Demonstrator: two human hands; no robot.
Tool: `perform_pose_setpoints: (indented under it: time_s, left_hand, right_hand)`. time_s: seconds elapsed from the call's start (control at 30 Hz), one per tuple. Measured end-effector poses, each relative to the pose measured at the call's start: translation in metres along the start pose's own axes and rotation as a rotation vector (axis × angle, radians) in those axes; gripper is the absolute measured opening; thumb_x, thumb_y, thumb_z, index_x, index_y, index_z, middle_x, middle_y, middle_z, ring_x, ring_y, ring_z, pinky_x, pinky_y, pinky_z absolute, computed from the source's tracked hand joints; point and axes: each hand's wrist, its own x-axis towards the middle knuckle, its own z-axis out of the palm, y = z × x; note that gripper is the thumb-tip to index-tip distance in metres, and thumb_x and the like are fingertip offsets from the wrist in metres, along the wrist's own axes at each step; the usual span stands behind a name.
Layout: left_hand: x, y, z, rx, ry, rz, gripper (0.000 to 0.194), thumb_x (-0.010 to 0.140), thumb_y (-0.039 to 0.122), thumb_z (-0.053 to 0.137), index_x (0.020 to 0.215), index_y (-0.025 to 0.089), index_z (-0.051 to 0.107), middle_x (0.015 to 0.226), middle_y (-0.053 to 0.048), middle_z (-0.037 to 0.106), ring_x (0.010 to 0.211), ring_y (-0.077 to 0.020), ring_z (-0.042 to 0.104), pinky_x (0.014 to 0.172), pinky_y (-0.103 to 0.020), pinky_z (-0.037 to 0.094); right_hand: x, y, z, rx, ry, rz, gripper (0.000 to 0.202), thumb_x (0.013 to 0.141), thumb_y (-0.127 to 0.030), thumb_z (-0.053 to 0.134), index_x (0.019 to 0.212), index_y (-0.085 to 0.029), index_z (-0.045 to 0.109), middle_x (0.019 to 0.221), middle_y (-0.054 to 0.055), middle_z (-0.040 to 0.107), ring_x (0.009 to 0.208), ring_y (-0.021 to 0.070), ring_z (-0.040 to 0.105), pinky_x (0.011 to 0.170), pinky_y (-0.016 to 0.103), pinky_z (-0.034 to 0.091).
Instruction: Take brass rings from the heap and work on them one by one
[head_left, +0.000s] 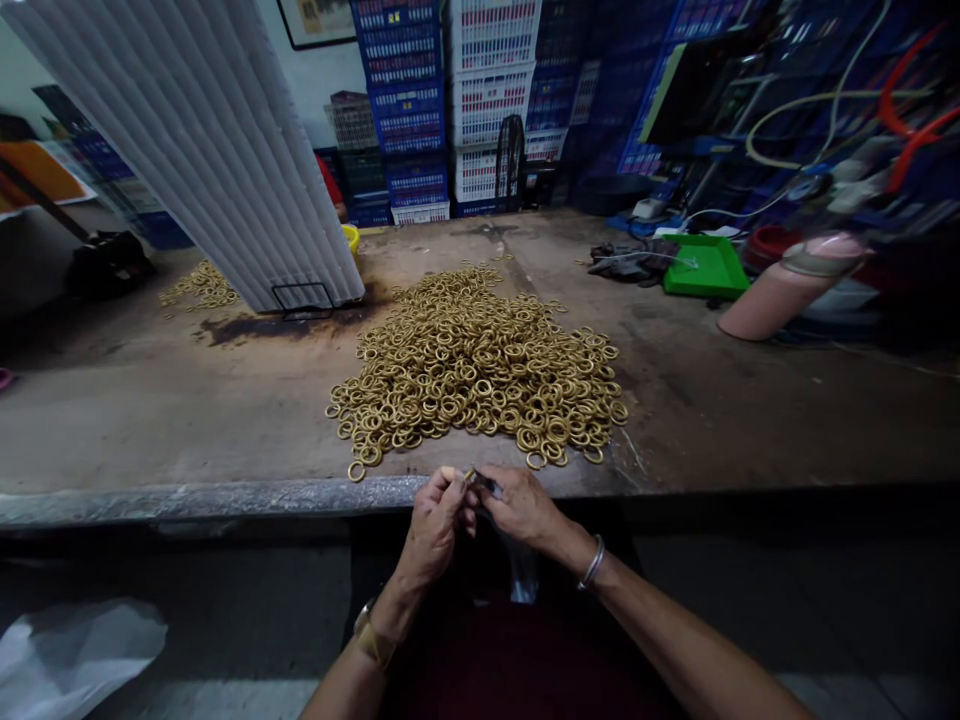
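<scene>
A wide heap of brass-coloured rings (480,370) lies on the worktable (225,420). Just off the table's front edge, my left hand (439,515) pinches a small brass-coloured piece (470,476), perhaps one of the rings. My right hand (521,505) meets it there, its fingers closed around a small dark tool (488,486) whose tip touches or nearly touches the piece. The tool's exact kind is too small to tell. Below the hands hangs a strip of clear plastic (523,570).
A tall ribbed white panel (217,150) stands on the left, with a smaller ring pile (206,287) beside it. At the right are a green tray (705,266), dark gloves or cloth (630,260) and a pink cylinder (784,290). Stacked crates (409,120) fill the back.
</scene>
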Motion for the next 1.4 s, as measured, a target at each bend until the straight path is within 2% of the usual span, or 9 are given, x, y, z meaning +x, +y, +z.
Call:
perform_pose_setpoints:
  time_s: [0.23, 0.33, 0.5, 0.67, 0.87, 1.03, 1.13, 1.23, 1.4]
  left_hand:
    - [0.001, -0.001, -0.002, 0.113, -0.004, 0.048, 0.027, 0.077, 0.041, 0.054, 0.070, 0.016, 0.049, 0.062, 0.003, 0.050, 0.046, -0.0046, 0.043, 0.045, -0.017, 0.038]
    - [-0.006, 0.002, 0.000, 0.070, -0.033, 0.035, 0.026, 0.077, 0.040, 0.054, 0.070, 0.016, 0.048, 0.060, 0.003, 0.050, 0.045, -0.0049, 0.042, 0.045, -0.018, 0.038]
    - [-0.015, 0.018, 0.008, -0.148, -0.127, -0.038, 0.020, 0.076, 0.034, 0.057, 0.071, 0.017, 0.049, 0.068, 0.000, 0.056, 0.053, -0.0094, 0.050, 0.047, -0.022, 0.042]
    - [-0.009, 0.024, 0.008, -0.247, -0.080, -0.103, 0.016, 0.074, 0.027, 0.060, 0.071, 0.014, 0.053, 0.080, -0.006, 0.059, 0.065, -0.0125, 0.054, 0.051, -0.021, 0.042]
    - [-0.003, 0.018, 0.006, -0.390, -0.114, -0.184, 0.017, 0.072, 0.027, 0.058, 0.085, 0.016, 0.055, 0.074, -0.003, 0.056, 0.061, -0.0122, 0.052, 0.048, -0.021, 0.041]
    - [0.001, 0.014, 0.003, -0.469, -0.059, -0.299, 0.021, 0.071, 0.029, 0.059, 0.060, 0.013, 0.052, 0.073, -0.003, 0.054, 0.063, -0.0103, 0.051, 0.050, -0.020, 0.041]
    - [0.001, 0.012, 0.005, -0.384, -0.003, -0.273, 0.023, 0.069, 0.030, 0.063, 0.061, 0.013, 0.051, 0.071, -0.001, 0.054, 0.061, -0.0095, 0.051, 0.046, -0.018, 0.038]
    - [0.003, 0.011, 0.008, -0.124, 0.065, -0.128, 0.023, 0.068, 0.034, 0.063, 0.075, 0.015, 0.053, 0.065, 0.002, 0.052, 0.052, -0.0077, 0.047, 0.040, -0.016, 0.032]
    - [0.011, 0.009, 0.006, 0.289, 0.084, 0.044, 0.031, 0.072, 0.035, 0.058, 0.098, 0.017, 0.052, 0.053, 0.007, 0.043, 0.041, -0.0058, 0.036, 0.038, -0.015, 0.027]
  right_hand:
    - [0.001, -0.005, -0.007, -0.177, -0.115, -0.021, 0.015, 0.073, -0.014, 0.044, 0.075, -0.018, 0.058, 0.064, 0.001, 0.060, 0.057, 0.0116, 0.050, 0.053, 0.022, 0.027]
    - [0.002, -0.007, -0.011, -0.280, -0.139, 0.059, 0.017, 0.074, -0.015, 0.044, 0.080, -0.019, 0.059, 0.069, 0.003, 0.062, 0.063, 0.0138, 0.053, 0.055, 0.022, 0.028]
    - [-0.002, -0.005, -0.018, -0.441, -0.042, 0.171, 0.022, 0.077, -0.020, 0.043, 0.095, -0.020, 0.056, 0.077, 0.004, 0.063, 0.072, 0.0166, 0.056, 0.061, 0.024, 0.030]
    - [-0.016, 0.011, -0.029, -0.520, 0.149, 0.317, 0.020, 0.081, -0.023, 0.043, 0.098, -0.019, 0.051, 0.084, 0.005, 0.064, 0.076, 0.0166, 0.058, 0.063, 0.025, 0.030]
    - [-0.024, 0.023, -0.036, -0.608, 0.136, 0.388, 0.014, 0.082, -0.023, 0.044, 0.095, -0.020, 0.049, 0.090, 0.006, 0.063, 0.081, 0.0167, 0.058, 0.062, 0.025, 0.029]
    - [-0.020, 0.022, -0.031, -0.651, 0.138, 0.390, 0.019, 0.078, -0.014, 0.042, 0.095, -0.019, 0.050, 0.088, 0.006, 0.063, 0.079, 0.0179, 0.058, 0.063, 0.026, 0.028]
    - [-0.015, 0.017, -0.028, -0.595, 0.113, 0.351, 0.020, 0.077, -0.013, 0.043, 0.094, -0.019, 0.051, 0.085, 0.006, 0.063, 0.076, 0.0170, 0.057, 0.063, 0.026, 0.029]
    - [-0.005, 0.008, -0.024, -0.429, 0.109, 0.281, 0.014, 0.079, -0.021, 0.044, 0.089, -0.018, 0.054, 0.079, 0.005, 0.063, 0.071, 0.0152, 0.055, 0.060, 0.024, 0.030]
    - [0.013, -0.005, -0.021, 0.137, 0.072, 0.180, 0.014, 0.075, -0.024, 0.047, 0.064, -0.017, 0.052, 0.059, -0.002, 0.052, 0.057, 0.0094, 0.044, 0.054, 0.020, 0.031]
